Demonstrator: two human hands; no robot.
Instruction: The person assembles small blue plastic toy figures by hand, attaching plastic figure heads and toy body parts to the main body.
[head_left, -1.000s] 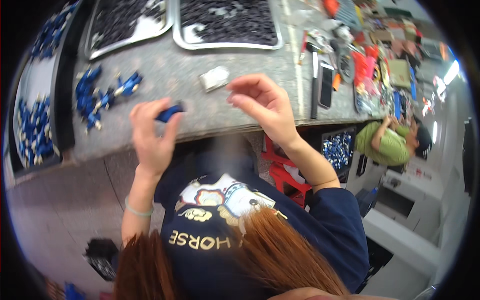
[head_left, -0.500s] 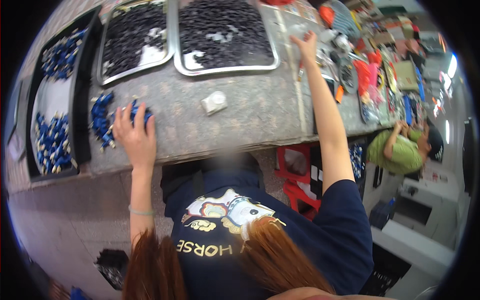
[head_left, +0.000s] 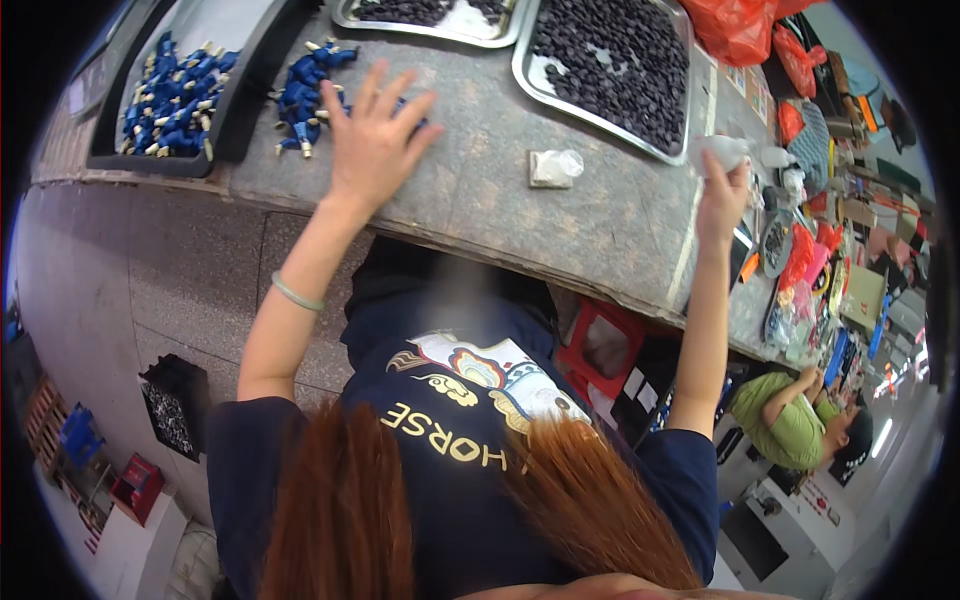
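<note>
My left hand (head_left: 375, 140) lies palm down with its fingers spread, over the right part of a small heap of blue parts with cream ends (head_left: 303, 92) on the table. A few blue bits show between and beside its fingers; whether it touches them I cannot tell. Over at the right, my right hand (head_left: 722, 200) is closed around a translucent white bottle-like container (head_left: 724, 152), its thumb and fingers on the lower part. Between the hands sits a small pale block with a clear, crumpled-looking top (head_left: 556, 168).
Metal trays (head_left: 600, 122) of small black pieces stand at the back. A black bin (head_left: 245, 100) at the left holds more blue parts. Red bags (head_left: 730, 25) and assorted clutter fill the far right, where a person in green (head_left: 775, 420) sits. A red stool (head_left: 603, 345) stands below the table edge.
My right hand has taken hold of the translucent container and drawn it nearer. My left hand remains by the blue heap, fingers spread wider. The whole view has shifted.
</note>
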